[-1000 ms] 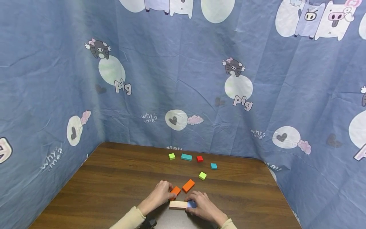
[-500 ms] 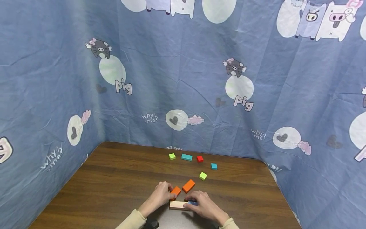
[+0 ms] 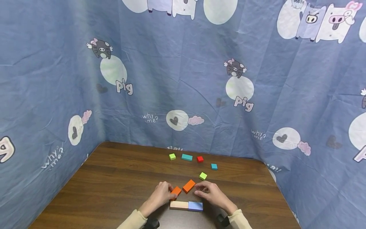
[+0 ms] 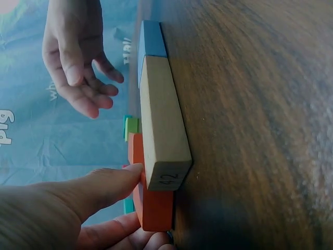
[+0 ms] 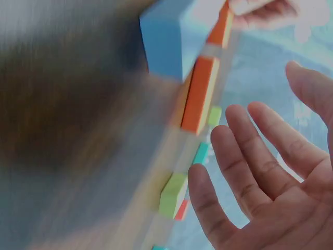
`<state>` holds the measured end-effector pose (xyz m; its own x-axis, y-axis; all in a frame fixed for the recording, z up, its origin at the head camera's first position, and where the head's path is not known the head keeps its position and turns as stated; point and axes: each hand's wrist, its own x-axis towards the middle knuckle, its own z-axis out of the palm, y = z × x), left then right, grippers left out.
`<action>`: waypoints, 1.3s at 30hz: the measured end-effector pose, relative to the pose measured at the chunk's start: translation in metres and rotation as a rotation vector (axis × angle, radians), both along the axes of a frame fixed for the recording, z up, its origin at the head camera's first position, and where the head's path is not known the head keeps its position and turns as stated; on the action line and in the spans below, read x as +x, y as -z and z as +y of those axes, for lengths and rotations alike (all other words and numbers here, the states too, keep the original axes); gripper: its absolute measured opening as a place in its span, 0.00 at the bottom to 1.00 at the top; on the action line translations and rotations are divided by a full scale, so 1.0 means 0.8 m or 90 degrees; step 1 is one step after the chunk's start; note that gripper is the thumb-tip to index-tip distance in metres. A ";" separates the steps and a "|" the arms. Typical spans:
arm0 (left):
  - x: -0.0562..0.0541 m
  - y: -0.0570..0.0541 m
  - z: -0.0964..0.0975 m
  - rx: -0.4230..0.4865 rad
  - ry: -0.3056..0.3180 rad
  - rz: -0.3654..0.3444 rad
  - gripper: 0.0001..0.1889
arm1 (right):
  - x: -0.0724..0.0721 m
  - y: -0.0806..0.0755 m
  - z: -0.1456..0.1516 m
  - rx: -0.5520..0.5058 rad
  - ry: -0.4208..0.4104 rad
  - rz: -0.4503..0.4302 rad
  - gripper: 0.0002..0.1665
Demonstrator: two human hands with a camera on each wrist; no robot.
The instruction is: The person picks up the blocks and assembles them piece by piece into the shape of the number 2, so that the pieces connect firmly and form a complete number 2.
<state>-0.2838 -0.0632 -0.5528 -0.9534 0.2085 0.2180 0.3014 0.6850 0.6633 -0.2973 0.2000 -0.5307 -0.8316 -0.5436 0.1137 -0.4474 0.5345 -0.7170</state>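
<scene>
My left hand (image 3: 160,194) holds an orange block (image 4: 157,212) between thumb and fingers, low on the table. Right in front of it, in the head view, a natural wood block (image 3: 179,205) lies end to end with a blue block (image 3: 195,206), forming one straight row. The wood block carries printed digits on its end in the left wrist view. My right hand (image 3: 212,193) hovers behind and to the right of the blue block, fingers loosely bent with nothing in them. Its fingertips come close to a second orange block (image 3: 189,186).
Behind the hands lie a near lime block (image 3: 203,176), a small teal block (image 3: 214,166), a red block (image 3: 200,159), a longer teal block (image 3: 187,157) and a far lime block (image 3: 172,156). A blue printed cloth (image 3: 177,79) hangs around the wooden table (image 3: 120,178).
My right hand has let go of the blue block and moved up and away to the right, uncovering it. The left hand stays on its orange block.
</scene>
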 end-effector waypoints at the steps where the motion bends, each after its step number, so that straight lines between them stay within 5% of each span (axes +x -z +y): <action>1: 0.000 0.000 0.000 0.002 0.000 -0.003 0.12 | -0.003 0.000 0.004 -0.003 0.005 0.000 0.20; 23: 0.000 0.000 0.002 -0.002 0.001 -0.011 0.12 | -0.055 0.013 0.039 -0.078 0.023 -0.045 0.24; 39: -0.001 0.002 0.000 0.007 0.013 -0.009 0.11 | -0.075 0.006 0.025 -0.037 0.006 -0.047 0.27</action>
